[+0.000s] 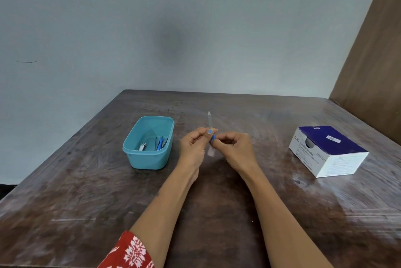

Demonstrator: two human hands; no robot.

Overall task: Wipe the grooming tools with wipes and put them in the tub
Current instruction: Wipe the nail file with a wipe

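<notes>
Over the middle of the table my left hand (195, 144) pinches a slim metal nail file (209, 119) that stands nearly upright, its pointed tip away from me. My right hand (235, 148) grips the file's blue lower part, and a pale wipe (210, 151) hangs beneath the fingers. To the left stands a teal plastic tub (132, 155). Inside it lie a nail clipper (142, 146) and a blue-handled tool (160, 143) beside other metal pieces.
A blue-and-white box of alcohol swabs (328, 151) sits at the right, its opening facing left. The dark wooden table (217, 213) meets a grey wall at the back. A brown panel (373, 61) rises at the far right.
</notes>
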